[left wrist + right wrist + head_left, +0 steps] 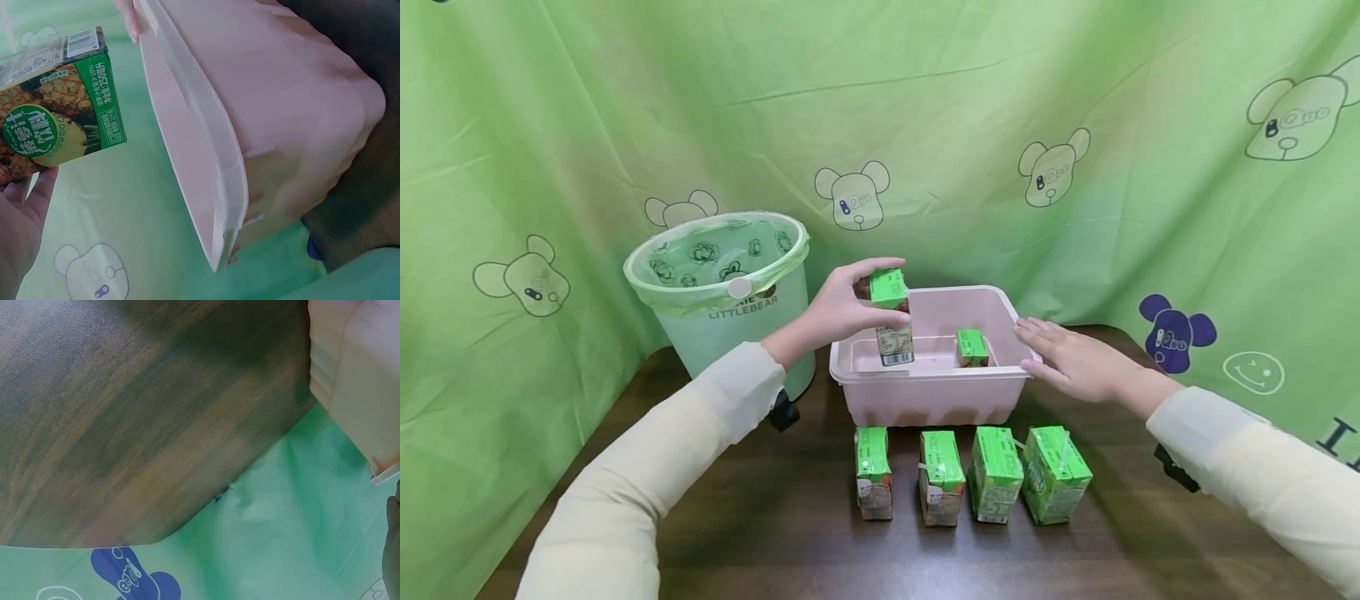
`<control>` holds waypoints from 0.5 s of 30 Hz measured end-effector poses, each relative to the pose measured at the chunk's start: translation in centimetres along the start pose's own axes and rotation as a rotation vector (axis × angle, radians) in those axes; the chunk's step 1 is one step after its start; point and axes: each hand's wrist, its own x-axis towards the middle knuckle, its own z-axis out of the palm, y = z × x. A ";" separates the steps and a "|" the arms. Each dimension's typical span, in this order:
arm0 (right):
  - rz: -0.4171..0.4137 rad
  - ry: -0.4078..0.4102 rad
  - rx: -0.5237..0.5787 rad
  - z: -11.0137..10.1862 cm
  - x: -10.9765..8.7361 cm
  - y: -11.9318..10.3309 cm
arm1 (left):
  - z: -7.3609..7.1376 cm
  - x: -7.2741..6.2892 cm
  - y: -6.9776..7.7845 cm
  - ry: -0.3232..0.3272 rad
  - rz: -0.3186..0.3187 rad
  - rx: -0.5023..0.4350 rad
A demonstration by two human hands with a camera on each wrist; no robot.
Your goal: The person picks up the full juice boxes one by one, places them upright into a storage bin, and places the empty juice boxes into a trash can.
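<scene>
My left hand (844,304) grips a juice box (895,340) with a green top, upright above the left part of a pink plastic bin (928,398). In the left wrist view, pineapples and a barcode show on that juice box (59,100). A second green-topped juice box (973,347) stands inside the bin, on the right. With fingers straight, my right hand (1078,360) rests against the bin's right rim. Several more juice boxes stand in a row in front of the bin, among them a left one (873,475) and a right one (1057,477). The right wrist view shows only a sliver of hand.
A light green trash bin (730,333) with a liner bag stands left of the pink bin. All stand on a dark wooden table (790,533). A green curtain (940,100) with bear prints hangs behind and at the sides.
</scene>
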 end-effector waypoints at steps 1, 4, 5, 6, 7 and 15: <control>0.002 -0.001 0.001 0.0 0.0 0.0 | 0.2 0.3 -0.2 -0.002 0.001 -0.001; 0.008 -0.006 0.004 0.1 0.0 0.1 | 0.8 1.1 -0.8 -0.013 0.001 -0.007; 0.009 -0.008 0.006 0.2 0.0 0.1 | 1.0 1.3 -1.0 -0.019 -0.001 -0.015; 0.010 -0.009 0.007 0.2 0.0 0.1 | 1.2 1.6 -1.2 -0.024 -0.004 -0.021; 0.011 -0.009 0.007 0.2 0.0 0.1 | 1.3 1.8 -1.5 -0.029 -0.007 -0.022; 0.009 -0.004 0.000 0.1 -0.1 0.1 | 2.5 3.1 -2.9 -0.048 -0.045 0.054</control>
